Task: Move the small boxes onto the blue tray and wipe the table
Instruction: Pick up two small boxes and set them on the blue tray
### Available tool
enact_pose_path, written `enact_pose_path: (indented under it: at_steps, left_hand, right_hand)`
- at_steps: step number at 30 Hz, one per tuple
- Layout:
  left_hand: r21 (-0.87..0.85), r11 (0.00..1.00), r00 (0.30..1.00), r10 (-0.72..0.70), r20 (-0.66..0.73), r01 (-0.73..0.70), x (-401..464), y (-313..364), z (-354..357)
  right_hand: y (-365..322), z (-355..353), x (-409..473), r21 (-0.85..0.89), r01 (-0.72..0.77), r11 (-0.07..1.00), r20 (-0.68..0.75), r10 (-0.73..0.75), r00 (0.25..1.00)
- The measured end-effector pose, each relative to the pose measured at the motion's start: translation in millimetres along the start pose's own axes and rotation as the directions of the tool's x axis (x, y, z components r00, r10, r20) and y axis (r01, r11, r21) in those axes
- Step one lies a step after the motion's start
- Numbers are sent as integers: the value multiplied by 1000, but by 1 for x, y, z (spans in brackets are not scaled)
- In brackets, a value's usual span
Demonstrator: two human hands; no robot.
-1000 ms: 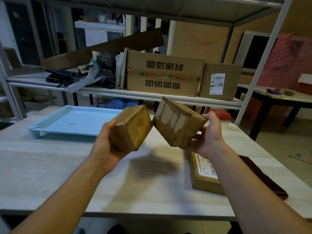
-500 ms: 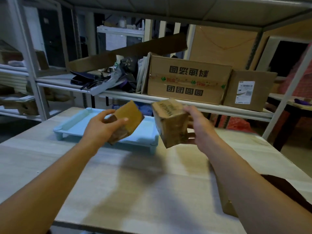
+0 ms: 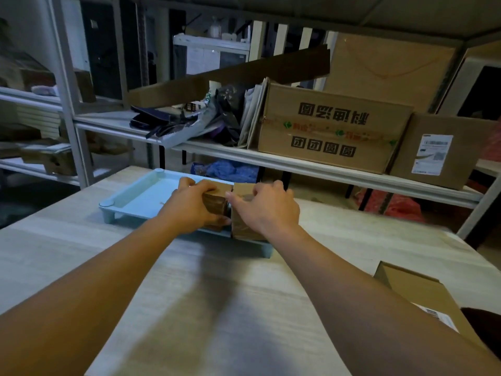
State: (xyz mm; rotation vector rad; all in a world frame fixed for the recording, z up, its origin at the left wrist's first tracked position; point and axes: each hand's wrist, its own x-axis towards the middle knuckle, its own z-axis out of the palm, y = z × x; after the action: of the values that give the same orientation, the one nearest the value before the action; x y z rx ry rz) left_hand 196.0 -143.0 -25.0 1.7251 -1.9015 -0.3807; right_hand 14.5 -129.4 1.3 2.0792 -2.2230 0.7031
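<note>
The table (image 3: 81, 248) fills the lower half of the frame, pale wood, and it carries the blue tray (image 3: 141, 196) at the centre, a little to the left. A flat cardboard box (image 3: 417, 297) with a label lies at the lower right edge of the frame, not yet moved.

On the right part of the tray stand two small boxes, side by side and touching. The left hand (image 3: 193, 206) is closed around the left small box (image 3: 217, 198), fingers over its top and thumb at the near side. The right hand (image 3: 268, 206) grips the right small box (image 3: 242, 226) in the same way. Whether the boxes already rest fully on the tray floor, I cannot tell.

The risk I see: the right small box sits very near the right near corner of the tray. If the hand lets go while it overhangs the rim, it may tip off onto the table. The wiping is not begun, and no cloth is clearly visible.
</note>
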Motion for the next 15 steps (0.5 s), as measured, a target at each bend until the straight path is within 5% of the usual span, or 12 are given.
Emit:
enact_pose_path:
  at_steps: [4,9,15]
  left_hand:
    - [51,999,998,-3,-65,6,-6,0,-5]
    - [140,951,918,303,-255,-275,-35,29,-5]
    - [160,868,868,487,-95,-469,-72,96,20]
  right_hand:
    - [11,-1,-1,124,43,991,33,-47,998]
    - [42,-17,-16,266,77,961,-75,-59,995]
    - [107,-57,-63,238,-38,971,-65,55,996]
